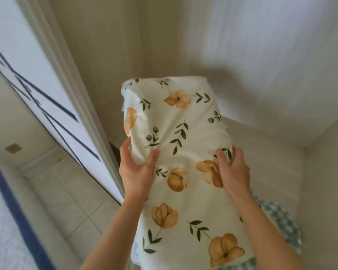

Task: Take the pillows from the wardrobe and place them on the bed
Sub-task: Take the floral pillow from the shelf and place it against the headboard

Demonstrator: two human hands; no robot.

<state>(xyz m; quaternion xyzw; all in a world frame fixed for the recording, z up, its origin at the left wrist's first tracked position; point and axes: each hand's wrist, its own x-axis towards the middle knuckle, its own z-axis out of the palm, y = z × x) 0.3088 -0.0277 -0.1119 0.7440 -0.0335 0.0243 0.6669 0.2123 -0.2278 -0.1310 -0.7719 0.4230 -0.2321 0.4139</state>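
Both your bare forearms reach up from six o'clock, angled toward twelve. Your left hand [136, 169] is clamped, thumb on top, fingers curled behind at ten o'clock. Your right hand [233, 170] grips likewise, its fingers bent.

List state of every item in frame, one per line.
White floral-print fabric pillow: held up in the air, gripped on both sides.
Left hand: closed on the pillow's left edge.
Right hand: closed on the pillow's right edge.
Blue-and-white checked fabric: partly hidden beneath the pillow.
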